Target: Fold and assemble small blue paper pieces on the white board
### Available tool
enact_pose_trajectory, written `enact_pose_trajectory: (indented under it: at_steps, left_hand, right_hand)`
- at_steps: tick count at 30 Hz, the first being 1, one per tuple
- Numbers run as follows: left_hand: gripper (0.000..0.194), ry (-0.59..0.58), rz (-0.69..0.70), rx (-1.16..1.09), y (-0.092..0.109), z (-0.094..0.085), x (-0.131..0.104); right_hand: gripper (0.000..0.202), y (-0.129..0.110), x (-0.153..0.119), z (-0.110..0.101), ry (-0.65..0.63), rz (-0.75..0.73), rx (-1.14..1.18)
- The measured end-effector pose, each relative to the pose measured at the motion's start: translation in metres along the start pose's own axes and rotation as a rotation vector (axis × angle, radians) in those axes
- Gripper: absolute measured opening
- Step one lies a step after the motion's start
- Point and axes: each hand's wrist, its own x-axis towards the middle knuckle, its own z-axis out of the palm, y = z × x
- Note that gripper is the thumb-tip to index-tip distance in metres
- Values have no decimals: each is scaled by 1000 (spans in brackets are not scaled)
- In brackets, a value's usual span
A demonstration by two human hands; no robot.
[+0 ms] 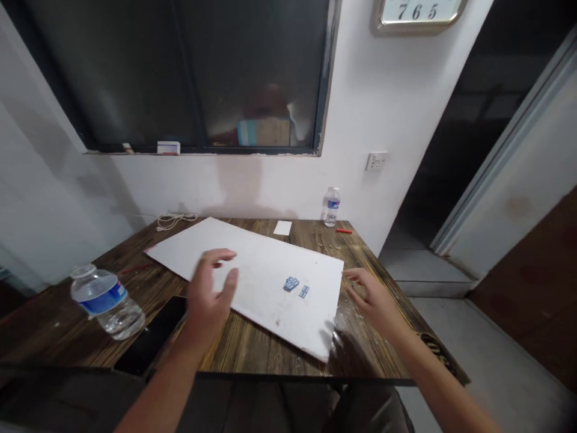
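A long white board (pixel 265 258) lies slantwise on the dark wooden table (pixel 252 347). On its right half rest a small cluster of blue-and-white pieces (pixel 291 284) and, just beside it, a separate piece of the same look (pixel 304 291). My left hand (pixel 211 285) is over the board's near left part, thumb and fingers apart in a C shape, with nothing between them. My right hand (pixel 363 290) is by the board's right edge, fingers apart and holding nothing; whether it touches the edge I cannot tell.
A large water bottle (pixel 103 302) and a black phone (pixel 153 337) are at the left. Toward the wall are a white cable (pixel 174 221), a white card (pixel 282 228), a small bottle (pixel 332 207) and a red pen (pixel 344 231). Another red stick (pixel 135 269) lies left.
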Motion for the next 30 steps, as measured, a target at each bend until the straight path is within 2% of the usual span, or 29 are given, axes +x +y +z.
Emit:
enact_pose_trajectory:
  at_steps: [2, 3, 6, 7, 9, 12, 16, 20, 26, 30]
  left_hand:
    - [23, -161, -18, -67, -10, 45, 4]
    - [22, -281, -50, -62, -17, 70, 6]
    - [23, -579, -139, 29, -38, 134, 7]
    - [22, -613, -159, 67, -45, 149, 6]
    - [22, -594, -202, 128, -58, 169, 1]
    - [20, -562, -215, 149, -72, 180, -10]
    - [23, -590, -96, 158, -82, 180, -17]
    - [21, -581, -118, 180, -83, 182, -16]
    - [24, -615, -178, 206, -82, 185, -13]
    - [23, -626, -188, 206, -80, 185, -13]
  right_hand:
    - [21, 14, 14, 29, -125, -2, 30]
    - [19, 19, 23, 41, -175, 8, 41]
    - [20, 28, 52, 73, -244, 72, 21]
    - [22, 30, 62, 83, -262, 97, 19]
    - [26, 32, 75, 103, -303, 151, 11]
    - [33, 35, 80, 129, -341, 181, -20]
    - [42, 38, 68, 150, -402, 96, -87]
    - [44, 40, 61, 155, -447, 53, -137]
    - [34, 42, 61, 156, -434, 90, -50]
    - [35, 39, 58, 155, -429, 85, 17]
